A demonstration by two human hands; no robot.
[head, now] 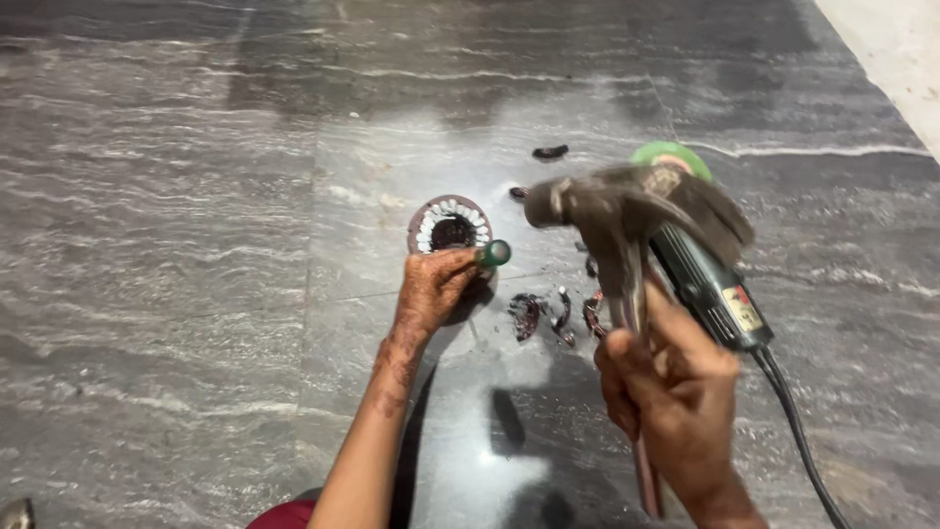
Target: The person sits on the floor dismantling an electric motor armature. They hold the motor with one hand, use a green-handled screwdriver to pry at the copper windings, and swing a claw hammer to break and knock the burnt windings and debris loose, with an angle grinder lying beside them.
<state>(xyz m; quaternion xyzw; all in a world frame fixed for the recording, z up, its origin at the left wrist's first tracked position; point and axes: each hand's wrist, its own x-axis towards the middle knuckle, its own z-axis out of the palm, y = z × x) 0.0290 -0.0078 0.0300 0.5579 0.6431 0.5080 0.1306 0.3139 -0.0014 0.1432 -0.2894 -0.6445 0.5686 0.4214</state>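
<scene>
My left hand [434,286] grips a tool with a green handle [494,254], pressed against the side of a round motor stator [448,226] that stands on the grey stone floor. The stator shows a ring of white slots around a dark centre. My right hand [676,392] is closed on the handle of a claw hammer [612,211], raised and blurred, its head up and to the right of the green handle.
An angle grinder [710,279] with a green disc guard lies on the floor behind the hammer, its black cable [798,431] trailing to the lower right. Bits of dark copper winding [558,313] lie scattered near the stator. A pale slab edge [896,59] is at the top right.
</scene>
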